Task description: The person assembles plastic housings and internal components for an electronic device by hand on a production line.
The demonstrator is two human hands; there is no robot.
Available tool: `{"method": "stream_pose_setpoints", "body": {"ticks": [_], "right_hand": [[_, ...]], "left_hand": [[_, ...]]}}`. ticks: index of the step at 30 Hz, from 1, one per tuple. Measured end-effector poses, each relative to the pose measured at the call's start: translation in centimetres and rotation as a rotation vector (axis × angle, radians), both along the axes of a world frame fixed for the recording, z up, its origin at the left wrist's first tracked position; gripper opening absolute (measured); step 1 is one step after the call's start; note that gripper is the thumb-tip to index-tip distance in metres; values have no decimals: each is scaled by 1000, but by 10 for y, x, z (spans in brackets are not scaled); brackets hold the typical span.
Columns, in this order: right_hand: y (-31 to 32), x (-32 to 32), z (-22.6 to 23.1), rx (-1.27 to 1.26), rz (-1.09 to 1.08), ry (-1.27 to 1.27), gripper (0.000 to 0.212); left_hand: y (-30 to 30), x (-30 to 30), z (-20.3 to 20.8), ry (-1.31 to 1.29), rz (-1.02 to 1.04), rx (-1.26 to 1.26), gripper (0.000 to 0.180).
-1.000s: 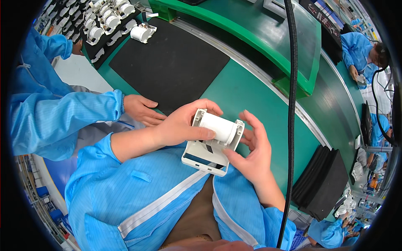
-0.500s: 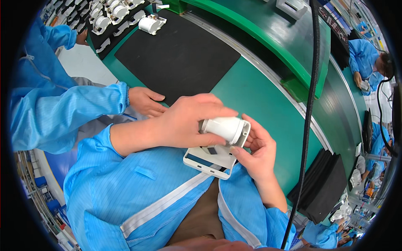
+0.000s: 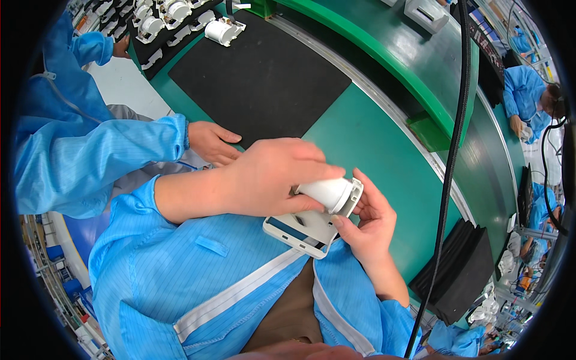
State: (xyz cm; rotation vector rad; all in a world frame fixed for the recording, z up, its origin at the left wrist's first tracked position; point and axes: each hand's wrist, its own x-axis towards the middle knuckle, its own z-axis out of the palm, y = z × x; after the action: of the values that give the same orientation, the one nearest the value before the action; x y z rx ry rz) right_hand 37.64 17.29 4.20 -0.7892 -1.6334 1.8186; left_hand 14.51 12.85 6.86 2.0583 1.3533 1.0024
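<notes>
A white plastic housing is held close in front of my blue coat. It has a flat frame (image 3: 295, 238) with a rectangular opening, and a round white cylinder (image 3: 329, 192) lies tilted at its upper end. My left hand (image 3: 277, 175) is wrapped over the cylinder from the left, fingers along its top and thumb below. On the other side, my right hand (image 3: 373, 223) grips the housing's right end between thumb and fingers. My left palm hides the cylinder's left end.
A co-worker's hand (image 3: 213, 143) rests beside my left wrist, near a black mat (image 3: 258, 72) on the green table. Similar white assemblies (image 3: 223, 31) sit at the far left. A black cable (image 3: 451, 162) hangs down at the right, past stacked black sheets (image 3: 459, 273).
The cylinder and my left hand have shifted slightly right and down, and the cylinder's tilt looks a little different. Both hands keep hold of the housing. The whole view has moved slightly.
</notes>
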Motion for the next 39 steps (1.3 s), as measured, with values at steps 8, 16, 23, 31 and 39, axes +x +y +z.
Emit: {"method": "stream_pose_setpoints", "body": {"ticks": [8, 16, 23, 31, 39], "right_hand": [[0, -1, 2, 37, -27, -10, 79], [-2, -1, -3, -29, -32, 38, 79], [-3, -2, -2, 24, -25, 17, 79], [-4, -2, -6, -33, -36, 12, 81], [-5, -1, -15, -13, -50, 72, 82]], "left_hand": [[-5, 4, -10, -17, 37, 132, 52], [-10, 5, -8, -4, 96, 139, 49], [-14, 9, -5, 17, 130, 96, 49], [-17, 10, -14, -41, 146, 151, 47], [-14, 11, -7, 36, 161, 87, 45]]}}
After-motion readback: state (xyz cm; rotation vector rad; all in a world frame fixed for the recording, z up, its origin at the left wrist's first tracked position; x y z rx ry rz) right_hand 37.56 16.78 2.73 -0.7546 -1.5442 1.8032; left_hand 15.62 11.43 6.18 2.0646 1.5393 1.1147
